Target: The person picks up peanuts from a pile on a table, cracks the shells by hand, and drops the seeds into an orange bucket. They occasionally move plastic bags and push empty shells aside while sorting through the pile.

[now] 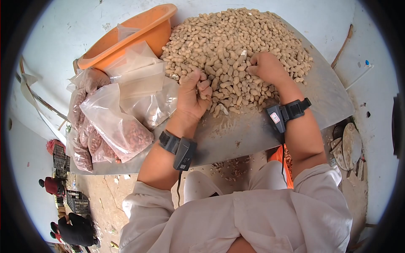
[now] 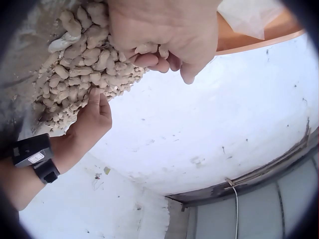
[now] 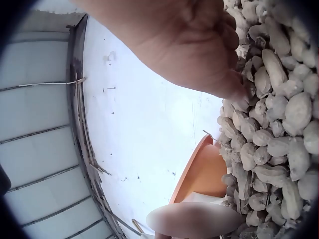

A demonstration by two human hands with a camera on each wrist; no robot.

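Observation:
A big heap of unshelled peanuts covers the back of a metal tabletop. My left hand is at the heap's near left side, palm turned up. Its fingers curl round a few peanuts, and pale peanuts show between the fingers in the left wrist view. My right hand reaches into the right part of the heap with fingers bent. Its thumb tip is right at the peanuts in the right wrist view. I cannot tell whether it pinches one.
An orange basin leans at the back left. Before it lie clear plastic bags and several filled bags of reddish kernels. An orange container stands below the table edge. People and black crates are far left.

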